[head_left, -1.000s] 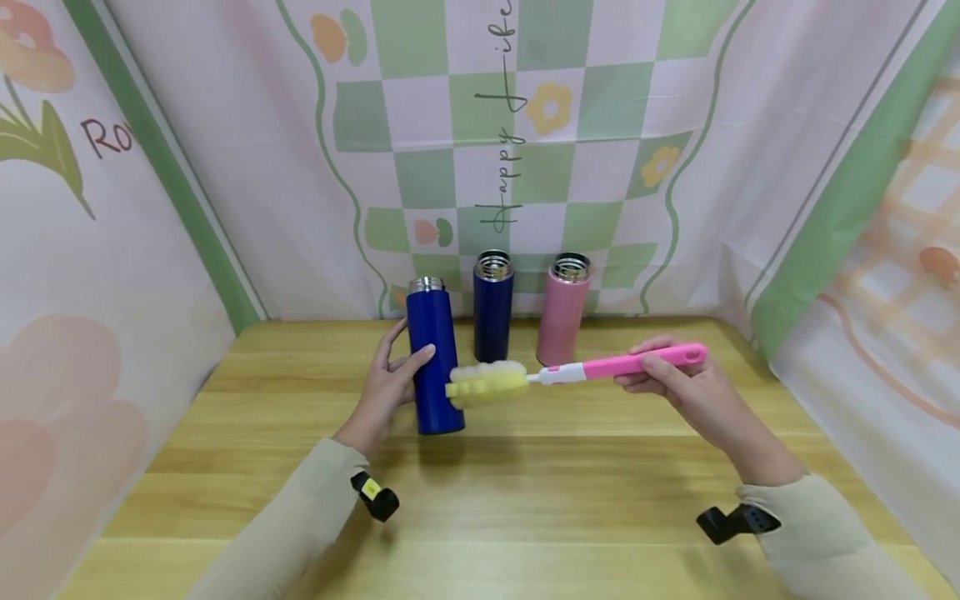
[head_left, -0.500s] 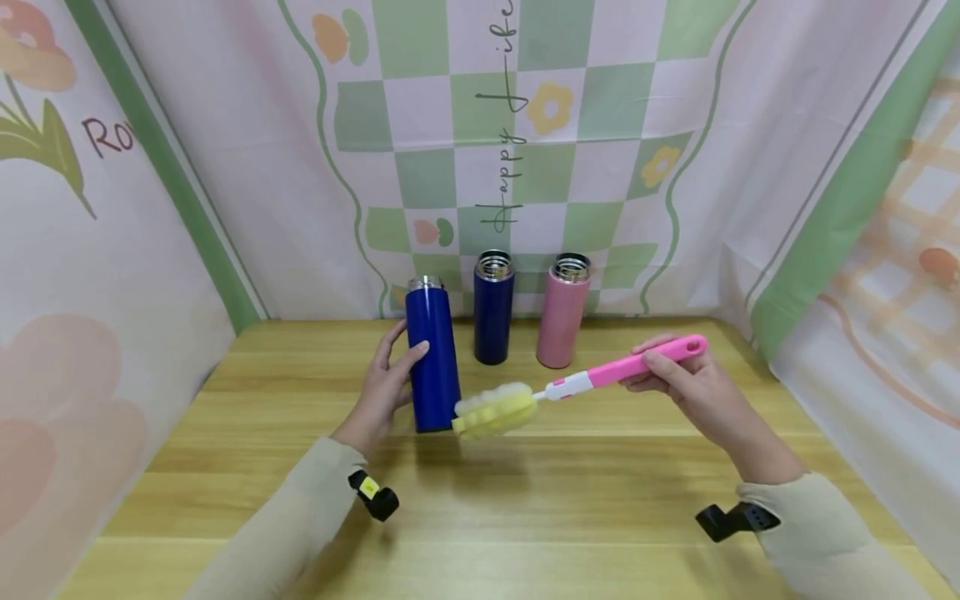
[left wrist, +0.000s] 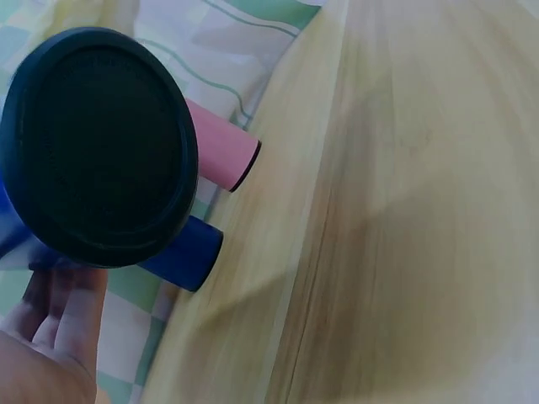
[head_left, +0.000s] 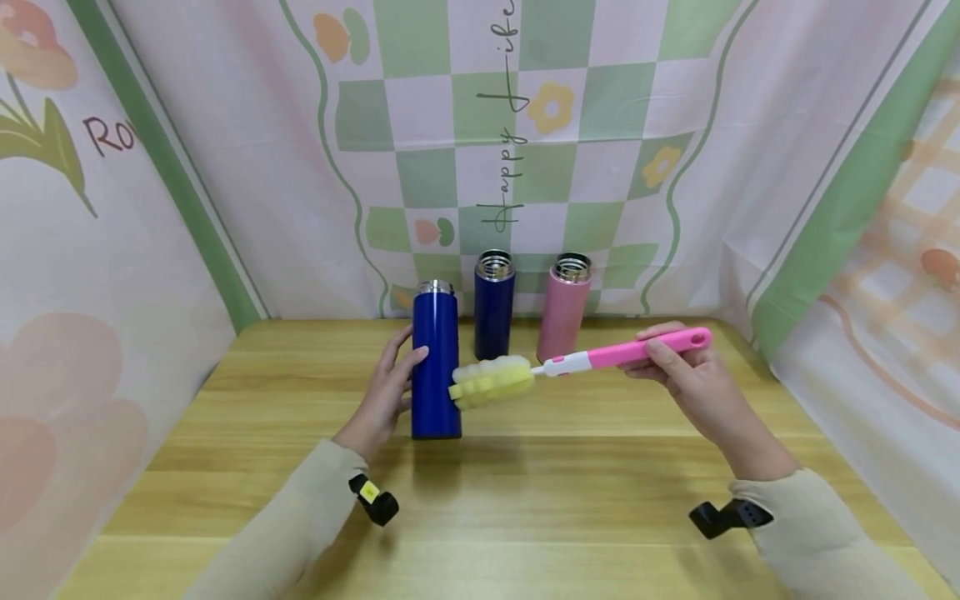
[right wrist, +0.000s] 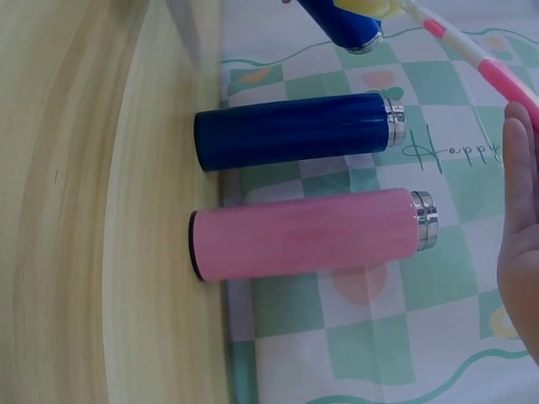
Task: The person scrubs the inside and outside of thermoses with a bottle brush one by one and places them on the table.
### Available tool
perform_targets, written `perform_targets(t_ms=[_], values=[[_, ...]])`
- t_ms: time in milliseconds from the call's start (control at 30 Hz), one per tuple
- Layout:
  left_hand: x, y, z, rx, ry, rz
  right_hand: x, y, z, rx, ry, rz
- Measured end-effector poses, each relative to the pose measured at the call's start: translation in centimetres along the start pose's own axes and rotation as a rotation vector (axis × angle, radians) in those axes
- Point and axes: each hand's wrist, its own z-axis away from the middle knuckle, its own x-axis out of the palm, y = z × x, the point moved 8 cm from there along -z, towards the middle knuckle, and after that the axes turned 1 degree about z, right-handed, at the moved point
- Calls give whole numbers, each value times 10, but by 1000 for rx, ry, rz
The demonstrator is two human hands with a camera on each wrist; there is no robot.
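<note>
Lifted since half a second ago, the yellow sponge head (head_left: 491, 382) of the bottle brush now sits higher against the blue bottle's side, and the bottle stands more upright than before. Nearest the camera, two beige sleeves enter from the bottom of the head view over the wooden table (head_left: 525, 500). Left of centre, the left hand (head_left: 386, 396) grips the blue bottle (head_left: 436, 360), thumb curled onto its front face and fingers wrapped behind it; the bottle stands upright on the table with its steel mouth open. In the left wrist view its dark base (left wrist: 97, 143) fills the upper left, with fingertips (left wrist: 63, 316) below it. Right of centre, the right hand (head_left: 686, 379) holds the pink handle (head_left: 637, 350) of the brush, fingers curled around it near its far end; the handle slopes down to the left, and the sponge touches the blue bottle at mid-height. Further back, at the table's far edge, a navy bottle (head_left: 493, 305) and a pink bottle (head_left: 563, 309) stand side by side, apart, both uncapped. Behind them hangs a checked green and pink backdrop (head_left: 525, 125).
</note>
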Motion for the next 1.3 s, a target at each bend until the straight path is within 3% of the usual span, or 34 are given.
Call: perform_targets(t_ms=[267, 833, 1300], values=[[5, 1, 2, 16, -55, -36, -3, -3, -4, -38, 27, -63], [15, -1, 6, 0, -127, -66, -21, -14, -6, -112, 285, -17], [18, -8, 8, -87, -101, -204, -18, -16, -5, -112, 298, -22]])
